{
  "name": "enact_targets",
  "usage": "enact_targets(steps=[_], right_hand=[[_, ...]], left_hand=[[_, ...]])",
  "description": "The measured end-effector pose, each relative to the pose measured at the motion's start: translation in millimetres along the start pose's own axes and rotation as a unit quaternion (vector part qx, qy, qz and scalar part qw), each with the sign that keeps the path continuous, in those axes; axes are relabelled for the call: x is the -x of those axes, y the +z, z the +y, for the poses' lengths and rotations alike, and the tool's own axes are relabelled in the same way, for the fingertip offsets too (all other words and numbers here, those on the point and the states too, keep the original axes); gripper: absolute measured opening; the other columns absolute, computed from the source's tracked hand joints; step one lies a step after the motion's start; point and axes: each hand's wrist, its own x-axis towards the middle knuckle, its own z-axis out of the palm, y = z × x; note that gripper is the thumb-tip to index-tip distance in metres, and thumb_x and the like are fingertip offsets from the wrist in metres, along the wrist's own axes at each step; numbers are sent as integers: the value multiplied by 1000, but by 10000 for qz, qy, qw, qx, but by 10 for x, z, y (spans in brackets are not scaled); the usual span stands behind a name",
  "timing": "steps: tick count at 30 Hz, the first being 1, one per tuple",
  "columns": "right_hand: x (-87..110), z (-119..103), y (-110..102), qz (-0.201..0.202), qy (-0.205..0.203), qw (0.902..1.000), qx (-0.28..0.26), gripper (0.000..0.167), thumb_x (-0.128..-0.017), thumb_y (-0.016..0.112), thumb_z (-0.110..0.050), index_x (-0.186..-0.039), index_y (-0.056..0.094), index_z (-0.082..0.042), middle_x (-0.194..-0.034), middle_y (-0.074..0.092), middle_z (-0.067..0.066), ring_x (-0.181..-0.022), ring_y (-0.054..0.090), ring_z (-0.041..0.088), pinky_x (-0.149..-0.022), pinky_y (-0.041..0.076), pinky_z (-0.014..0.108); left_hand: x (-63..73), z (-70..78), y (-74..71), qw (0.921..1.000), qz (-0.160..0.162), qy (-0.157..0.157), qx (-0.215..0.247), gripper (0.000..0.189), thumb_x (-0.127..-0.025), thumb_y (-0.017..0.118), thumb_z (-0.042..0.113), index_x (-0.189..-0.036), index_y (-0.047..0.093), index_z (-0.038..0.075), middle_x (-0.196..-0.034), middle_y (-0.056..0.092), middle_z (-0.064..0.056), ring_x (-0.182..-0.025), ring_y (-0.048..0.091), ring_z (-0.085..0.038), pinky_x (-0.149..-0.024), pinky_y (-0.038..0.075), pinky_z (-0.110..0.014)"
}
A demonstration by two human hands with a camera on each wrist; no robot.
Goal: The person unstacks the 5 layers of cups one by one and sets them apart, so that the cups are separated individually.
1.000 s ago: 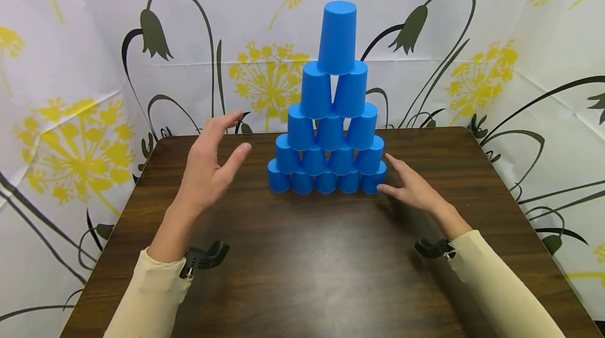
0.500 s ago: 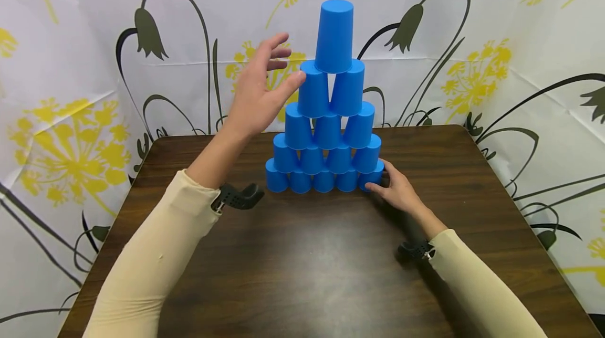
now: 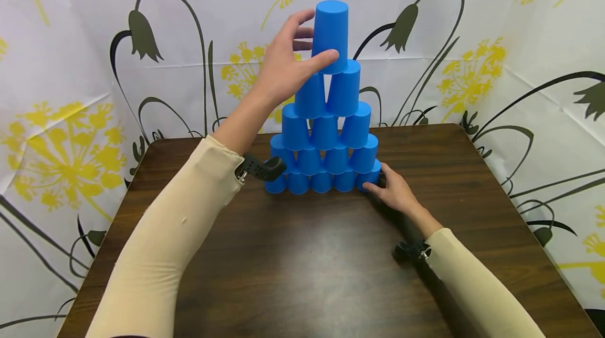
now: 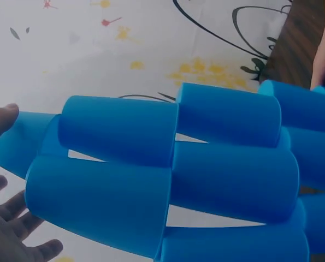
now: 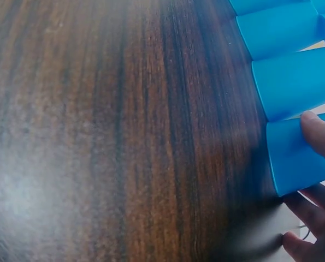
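Note:
In the head view, upside-down blue cups stand stacked in a five-tier pyramid on the brown table. My left hand is at the single top cup, thumb across its lower front and fingers around its left side. The left wrist view shows that cup between thumb and fingers. Low at the right end, my right hand holds the outer bottom-row cup. Its thumb lies on the near face of this cup in the right wrist view, the fingers reaching behind.
The dark wood table stretches in front of the pyramid and to both sides. Behind it hangs a white curtain with yellow and dark flower prints. A black wrist strap mount on my left arm overlaps the lower left cups.
My left hand has risen and moved right from beside the pyramid to the top cup. My right hand has come in left onto the end cup of the bottom row.

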Motion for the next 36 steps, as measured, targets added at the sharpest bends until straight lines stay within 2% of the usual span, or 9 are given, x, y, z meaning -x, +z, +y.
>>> enact_targets(steps=[16, 21, 26, 29, 31, 34, 36], right_hand=[[0, -20, -22, -108, 98, 9999, 13, 65, -91, 70, -33, -142, 41, -5, -138, 52, 20, -127, 50, 41, -101, 41, 60], [-4, -9, -16, -125, 111, 9999, 27, 64, -92, 70, -34, -142, 41, -6, -138, 53, 20, -127, 50, 40, -102, 40, 60], [-6, -2, -15, -145, 110, 9998, 38, 65, -92, 70, -34, -142, 41, -6, -138, 53, 20, -127, 50, 40, -102, 40, 60], [-5, 4, -13, -131, 111, 9998, 30, 64, -92, 70, -35, -141, 41, -6, -138, 53, 20, -126, 50, 40, -102, 41, 59], [-2, 6, -9, -135, 109, 9998, 19, 65, -92, 70, -35, -141, 41, -6, -138, 53, 20, -126, 50, 40, -102, 41, 59], [5, 3, -11, -153, 120, 9998, 16, 66, -92, 69, -37, -142, 40, -6, -139, 52, 20, -127, 50, 40, -102, 40, 59], [9, -1, -22, -163, 141, 9998, 28, 66, -92, 69, -38, -143, 40, -6, -139, 52, 20, -128, 49, 40, -103, 39, 60]], left_hand=[[-66, -86, 25, 9992, -230, 268, 193, 75, -88, 72, 37, -150, 37, 15, -141, 53, -5, -120, 56, -18, -100, 46, -38], [-64, -99, 14, 9984, -179, 452, 272, 72, -88, 73, 34, -148, 40, 12, -137, 55, -6, -117, 58, -17, -99, 46, -35], [-22, -73, -98, 9976, 18, 597, 349, 70, -88, 73, 31, -147, 41, 10, -134, 57, -6, -114, 59, -16, -98, 48, -33], [71, -87, -237, 9967, 136, 669, 436, 70, -87, 74, 28, -146, 42, 10, -134, 57, -6, -114, 59, -18, -99, 47, -33], [187, -141, -355, 9963, 252, 681, 460, 68, -87, 75, 23, -146, 43, 10, -135, 57, -7, -115, 59, -20, -102, 45, -34], [450, -338, -550, 9958, 632, 561, 339, 67, -86, 76, 19, -145, 45, 12, -136, 57, -6, -117, 58, -23, -104, 44, -35], [662, -533, -679, 9948, 932, 336, 225, 66, -86, 76, 19, -144, 46, 14, -136, 57, -5, -118, 58, -24, -105, 43, -37]])
